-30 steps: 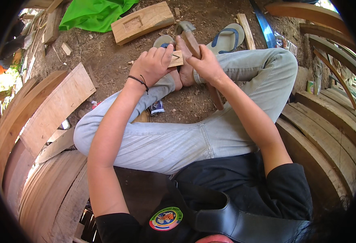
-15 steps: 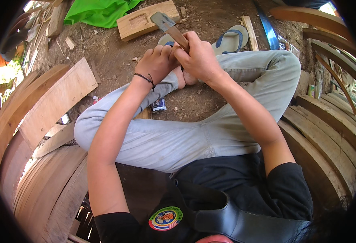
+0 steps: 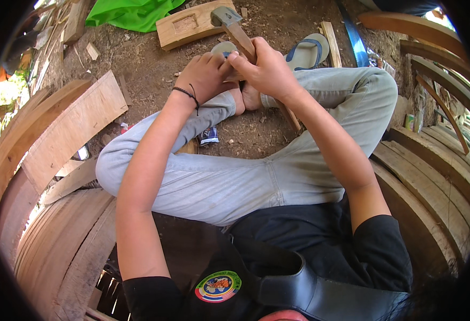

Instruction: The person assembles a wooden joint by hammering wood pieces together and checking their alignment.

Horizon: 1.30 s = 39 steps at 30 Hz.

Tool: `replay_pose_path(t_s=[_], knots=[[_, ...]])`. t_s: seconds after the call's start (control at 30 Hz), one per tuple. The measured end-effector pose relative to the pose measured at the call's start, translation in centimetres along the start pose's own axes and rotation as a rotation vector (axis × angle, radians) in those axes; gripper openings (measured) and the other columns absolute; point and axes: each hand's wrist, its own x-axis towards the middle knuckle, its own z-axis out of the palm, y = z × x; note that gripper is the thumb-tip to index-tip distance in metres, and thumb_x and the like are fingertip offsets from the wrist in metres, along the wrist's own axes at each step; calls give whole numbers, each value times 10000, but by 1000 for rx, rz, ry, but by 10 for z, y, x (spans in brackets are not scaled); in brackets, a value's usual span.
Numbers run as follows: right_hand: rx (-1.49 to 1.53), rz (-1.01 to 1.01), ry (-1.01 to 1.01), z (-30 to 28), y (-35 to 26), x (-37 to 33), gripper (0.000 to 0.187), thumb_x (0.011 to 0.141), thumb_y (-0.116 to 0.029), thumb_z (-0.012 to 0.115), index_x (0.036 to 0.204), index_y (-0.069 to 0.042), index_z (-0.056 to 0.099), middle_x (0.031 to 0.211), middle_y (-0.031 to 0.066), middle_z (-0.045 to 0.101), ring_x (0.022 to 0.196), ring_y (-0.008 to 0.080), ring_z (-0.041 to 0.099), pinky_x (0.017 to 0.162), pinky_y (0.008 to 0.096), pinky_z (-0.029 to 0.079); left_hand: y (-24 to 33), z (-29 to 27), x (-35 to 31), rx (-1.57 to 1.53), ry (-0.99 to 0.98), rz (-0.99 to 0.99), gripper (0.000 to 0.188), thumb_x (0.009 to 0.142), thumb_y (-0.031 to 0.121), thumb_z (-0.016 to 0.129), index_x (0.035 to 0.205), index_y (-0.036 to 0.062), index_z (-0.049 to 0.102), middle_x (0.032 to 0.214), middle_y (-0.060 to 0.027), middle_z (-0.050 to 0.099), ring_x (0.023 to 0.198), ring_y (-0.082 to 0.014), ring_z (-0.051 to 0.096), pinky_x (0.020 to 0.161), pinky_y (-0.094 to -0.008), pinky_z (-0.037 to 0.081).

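My right hand [image 3: 270, 69] is closed round the wooden handle of a hammer [image 3: 240, 38]. Its grey metal head points up and away, and the handle's lower end shows below my wrist. Close beside it, my left hand [image 3: 205, 76] has its fingers bent and drawn together, with a dark braided cord on the wrist. What lies inside those fingers is hidden. Beyond the hands a pale wooden block [image 3: 171, 33] with a rectangular recess lies on the dirt floor. In the picture the hammer head overlaps the block's right end.
Sandals [image 3: 307, 52] lie by my feet. Curved boards [image 3: 77, 131] stand at left, and more curved timbers [image 3: 425, 182] at right. A green cloth [image 3: 130, 13], a blue saw-like blade [image 3: 353, 35], a wood strip [image 3: 330, 43] and a small packet [image 3: 209, 136] lie about.
The hammer has shifted right and slightly away, and its lower handle has come into sight. My left hand has moved a little apart from my right, its fingers loosening slightly.
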Motion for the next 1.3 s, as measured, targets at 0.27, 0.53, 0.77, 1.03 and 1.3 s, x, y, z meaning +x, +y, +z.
replay_pose_path(t_s=[0.27,0.53,0.77,1.03,1.3], knots=[[478,424,11,-9,37,-21,407,1014,-488,412,899,-98,433,682,-1,458,492,56,419,421,225,356,-3,-26,13,-155,-172,2,729,798,401,702,1410,103,439,879,-91,529,795,-265,574,671,-375,446],[651,572,-94,34,53,-27,359,1026,-390,414,939,-42,428,702,51,504,469,116,474,391,283,393,-3,-28,15,-159,-134,23,785,759,337,744,1400,13,426,868,-99,550,797,-270,576,674,-378,444],[707,546,-124,35,60,-18,345,1027,-384,409,978,-43,432,756,48,510,500,110,480,401,284,417,-2,-28,17,-226,-116,3,692,733,337,765,1304,42,507,822,-93,578,765,-278,607,669,-389,466],[665,567,-113,36,60,-14,368,1022,-405,415,996,-41,457,759,43,513,513,104,481,417,276,421,2,-27,15,-207,-64,-64,663,715,337,772,1289,102,535,770,-62,571,710,-253,607,611,-370,461],[595,415,-56,-9,23,-28,362,1021,-391,450,979,-35,500,736,32,544,494,84,486,405,252,400,-10,-26,19,-267,-109,-90,588,726,350,766,1231,132,559,790,-78,624,739,-282,643,630,-398,493]])
